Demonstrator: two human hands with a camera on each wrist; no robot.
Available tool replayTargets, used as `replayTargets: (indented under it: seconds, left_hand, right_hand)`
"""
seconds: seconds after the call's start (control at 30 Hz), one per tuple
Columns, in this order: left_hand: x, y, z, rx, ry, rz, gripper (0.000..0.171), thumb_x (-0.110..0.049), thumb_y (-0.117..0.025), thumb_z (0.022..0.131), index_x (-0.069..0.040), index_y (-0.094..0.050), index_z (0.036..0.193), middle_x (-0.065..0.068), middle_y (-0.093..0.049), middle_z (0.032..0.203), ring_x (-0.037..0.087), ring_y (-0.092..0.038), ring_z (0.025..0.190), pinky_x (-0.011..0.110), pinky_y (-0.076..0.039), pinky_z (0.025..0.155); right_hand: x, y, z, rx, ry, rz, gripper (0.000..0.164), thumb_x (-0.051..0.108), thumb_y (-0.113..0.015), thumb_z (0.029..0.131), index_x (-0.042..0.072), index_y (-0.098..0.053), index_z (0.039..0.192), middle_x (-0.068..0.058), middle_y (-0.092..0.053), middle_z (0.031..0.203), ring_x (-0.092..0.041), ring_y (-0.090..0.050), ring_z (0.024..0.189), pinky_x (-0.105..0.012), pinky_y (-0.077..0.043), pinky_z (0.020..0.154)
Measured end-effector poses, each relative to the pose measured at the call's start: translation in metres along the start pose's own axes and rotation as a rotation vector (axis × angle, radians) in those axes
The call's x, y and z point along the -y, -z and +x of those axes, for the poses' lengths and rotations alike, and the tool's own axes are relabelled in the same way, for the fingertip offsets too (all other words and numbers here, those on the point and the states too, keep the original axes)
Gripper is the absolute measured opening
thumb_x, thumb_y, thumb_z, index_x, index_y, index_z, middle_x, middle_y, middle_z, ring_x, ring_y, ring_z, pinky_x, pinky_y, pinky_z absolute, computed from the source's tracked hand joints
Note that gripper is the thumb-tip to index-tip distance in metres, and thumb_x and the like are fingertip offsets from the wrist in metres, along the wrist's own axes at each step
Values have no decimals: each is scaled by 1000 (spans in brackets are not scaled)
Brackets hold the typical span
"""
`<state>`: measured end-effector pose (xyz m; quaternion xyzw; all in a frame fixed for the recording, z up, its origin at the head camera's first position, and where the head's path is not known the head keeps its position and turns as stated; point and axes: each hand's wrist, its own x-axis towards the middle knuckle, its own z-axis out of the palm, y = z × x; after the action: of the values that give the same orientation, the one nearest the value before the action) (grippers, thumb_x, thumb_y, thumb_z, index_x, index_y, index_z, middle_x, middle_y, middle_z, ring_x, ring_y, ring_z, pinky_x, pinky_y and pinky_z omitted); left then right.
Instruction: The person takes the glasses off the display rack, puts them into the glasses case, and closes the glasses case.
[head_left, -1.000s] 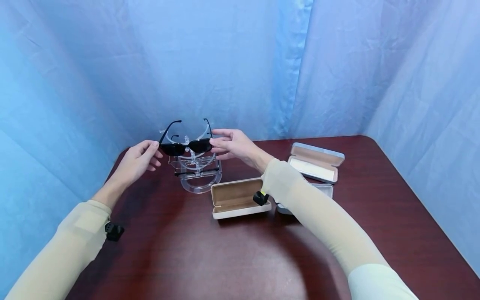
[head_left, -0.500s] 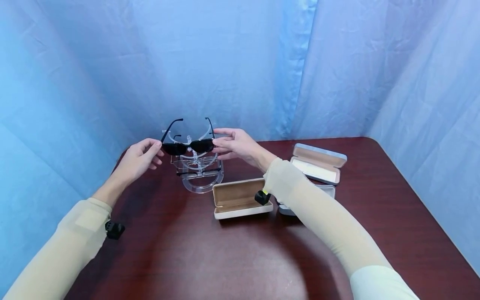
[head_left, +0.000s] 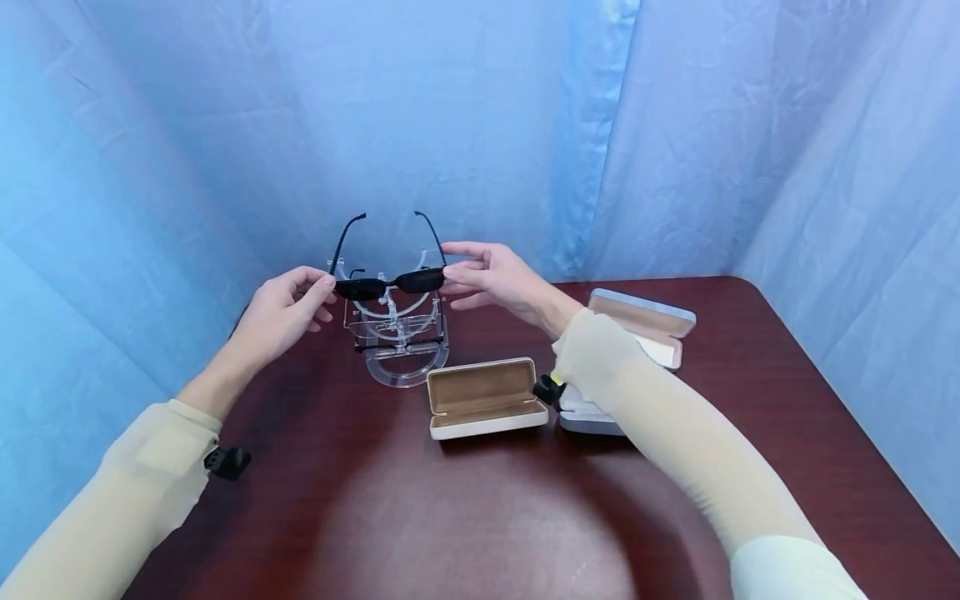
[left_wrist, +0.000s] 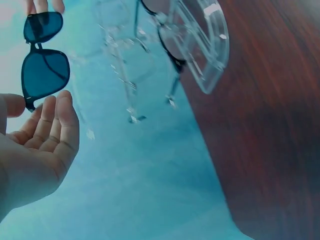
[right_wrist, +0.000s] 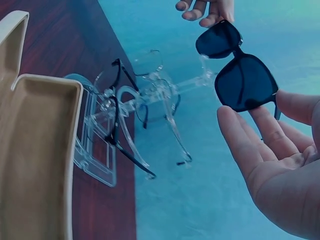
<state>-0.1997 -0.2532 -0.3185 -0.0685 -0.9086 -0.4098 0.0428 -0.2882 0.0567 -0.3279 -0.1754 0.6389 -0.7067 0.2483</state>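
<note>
Black sunglasses (head_left: 420, 281) with dark lenses are held up by both hands, in front of and overlapping the top of a clear display stand (head_left: 393, 313). Their temples are unfolded and point away. My left hand (head_left: 283, 315) pinches the left end of the frame between thumb and fingers. At the other end, my right hand (head_left: 512, 282) pinches the hinge area, its remaining fingers spread. The right wrist view shows the sunglasses (right_wrist: 248, 82) off the stand, thumb and fingers at the hinge. Lower on the stand sit thin-rimmed glasses (head_left: 356, 328) and black-framed glasses (head_left: 366, 349).
A white glasses case (head_left: 486, 387) with brown lining lies with its lid up, right of the stand. Beside it is a grey case (head_left: 592, 424), partly hidden by the right sleeve. Farther back sits a blue-lidded case (head_left: 647, 312), lid raised. Blue curtains surround the brown table (head_left: 480, 517).
The sunglasses have risen and moved to the right, lifting higher over the stand. Both hands have moved with them, the right hand farther to the right.
</note>
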Motion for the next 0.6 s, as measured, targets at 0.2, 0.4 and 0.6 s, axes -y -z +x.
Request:
replayTargets:
  seconds: [0.2,0.4,0.6]
  left_hand:
    - [-16,-3,4,-19,-18,3,51,-49,-48,106,-6,-59,130,12,-68,111,20,-68,86,25,-58,73]
    - [-23,-8,2,-2,-39,-32,48,-47,-50,106,-5,-60,128,12,-67,109,25,-68,88,24,-57,73]
    - [-36,-19,-5,57,-86,-37,45,-43,-52,106,-3,-61,126,11,-69,106,23,-68,86,30,-59,73]
  right_hand:
    - [14,7,-10,-11,27,-15,54,6,-59,103,5,-41,154,-24,-65,130,-46,-57,124,-50,-56,91]
    - [20,14,-25,-4,38,-51,54,8,-60,103,6,-41,154,-23,-64,131,-41,-62,120,-51,-56,93]
    - [24,24,-53,-15,55,-187,56,14,-61,103,8,-40,155,-20,-62,135,-32,-66,117,-47,-57,91]
